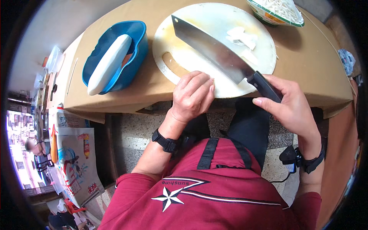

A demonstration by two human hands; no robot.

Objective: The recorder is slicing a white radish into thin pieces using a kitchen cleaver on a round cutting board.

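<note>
My right hand (293, 103) grips the black handle (266, 86) of a cleaver (212, 50). Its broad steel blade reaches diagonally up and left across a round white cutting board (198, 17). My left hand (193, 95) is curled into a fist at the board's near edge, beside the slot-shaped hand hole; nothing shows in its fingers, though the palm is hidden. Several cut white pieces (241, 37), seemingly radish, lie on the board beyond the blade. To the left, a long peeled white radish (110, 63) leans in a blue plastic basin (141, 49), its near end over the rim.
A green-rimmed bowl (276, 17) heaped with white shreds stands at the far right of the brown-covered table (310, 69). Something orange-brown (126, 59) lies in the basin. Left of the table hangs a printed bag (80, 164). Other people are partly visible at the far left.
</note>
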